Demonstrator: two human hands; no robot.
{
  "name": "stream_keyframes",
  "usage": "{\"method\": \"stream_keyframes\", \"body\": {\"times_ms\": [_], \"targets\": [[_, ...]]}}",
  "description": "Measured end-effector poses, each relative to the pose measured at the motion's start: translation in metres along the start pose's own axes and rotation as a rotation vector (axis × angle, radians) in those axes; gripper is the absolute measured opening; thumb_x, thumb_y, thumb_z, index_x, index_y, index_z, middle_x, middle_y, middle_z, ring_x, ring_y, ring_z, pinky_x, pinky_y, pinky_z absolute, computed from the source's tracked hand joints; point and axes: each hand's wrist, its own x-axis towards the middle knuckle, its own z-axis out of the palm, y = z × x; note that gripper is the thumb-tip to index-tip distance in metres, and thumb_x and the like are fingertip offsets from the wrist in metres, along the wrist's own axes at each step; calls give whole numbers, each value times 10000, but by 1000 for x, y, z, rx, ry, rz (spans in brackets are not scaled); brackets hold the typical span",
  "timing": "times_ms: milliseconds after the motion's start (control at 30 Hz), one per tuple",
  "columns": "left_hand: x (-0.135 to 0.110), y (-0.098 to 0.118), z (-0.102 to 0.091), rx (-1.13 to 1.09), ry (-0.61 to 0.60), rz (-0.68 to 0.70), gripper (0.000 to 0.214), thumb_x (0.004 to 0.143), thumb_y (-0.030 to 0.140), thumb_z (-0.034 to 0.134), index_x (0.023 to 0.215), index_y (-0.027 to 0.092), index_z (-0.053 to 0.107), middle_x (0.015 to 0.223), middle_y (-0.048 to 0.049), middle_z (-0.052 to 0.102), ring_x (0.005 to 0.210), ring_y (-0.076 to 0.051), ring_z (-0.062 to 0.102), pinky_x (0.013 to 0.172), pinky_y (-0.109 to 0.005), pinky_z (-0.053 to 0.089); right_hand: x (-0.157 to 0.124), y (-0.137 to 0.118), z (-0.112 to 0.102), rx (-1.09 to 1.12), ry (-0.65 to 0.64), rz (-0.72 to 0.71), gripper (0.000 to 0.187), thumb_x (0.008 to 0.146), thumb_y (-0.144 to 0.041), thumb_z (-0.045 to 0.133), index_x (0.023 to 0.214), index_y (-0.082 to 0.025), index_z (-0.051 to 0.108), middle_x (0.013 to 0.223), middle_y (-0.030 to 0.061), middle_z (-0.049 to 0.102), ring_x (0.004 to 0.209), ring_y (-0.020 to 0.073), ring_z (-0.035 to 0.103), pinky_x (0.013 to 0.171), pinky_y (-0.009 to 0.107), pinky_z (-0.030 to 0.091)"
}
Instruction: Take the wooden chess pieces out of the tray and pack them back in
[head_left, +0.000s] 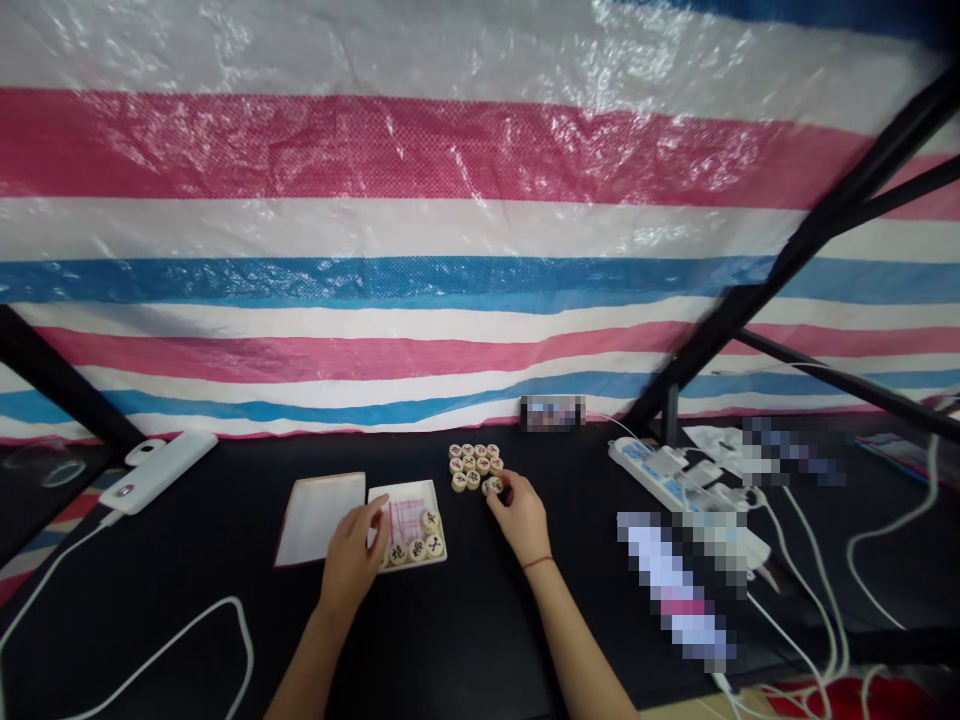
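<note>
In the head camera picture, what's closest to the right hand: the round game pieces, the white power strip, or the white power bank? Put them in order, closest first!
1. The round game pieces: at the fingertips of the right hand.
2. The white power strip: off to its right.
3. The white power bank: far over on the left.

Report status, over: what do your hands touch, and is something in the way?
Right hand on round chess piece at group's edge. Left hand at white tray. Power strip off to right.

Round wooden xiangqi pieces (472, 467), flat, clustered

A makeshift workspace with striped tarp walls (480, 280).
</note>
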Motion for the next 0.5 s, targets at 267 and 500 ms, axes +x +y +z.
{"method": "stream_keyframes", "body": {"times_ms": [267, 500], "targets": [[0, -2, 1, -45, 2, -69, 299, 907, 332, 412, 1066, 189, 620, 833, -53, 680, 754, -167, 647, 735, -286, 532, -6, 5, 12, -62, -52, -46, 242, 828, -289, 451, 972, -186, 616, 906, 75, 630, 729, 191, 574, 669, 291, 453], [0, -4, 1, -66, -31, -84, 289, 903, 328, 412, 1048, 195, 624, 835, -42, 688, 697, -145, 627, 717, -275, 529, -6, 7, 19, -126, -24, -108, 255, 856, -288, 456, 1029, -170, 601, 936, 98, 652, 819, 235, 564, 760, 344, 456]]}}
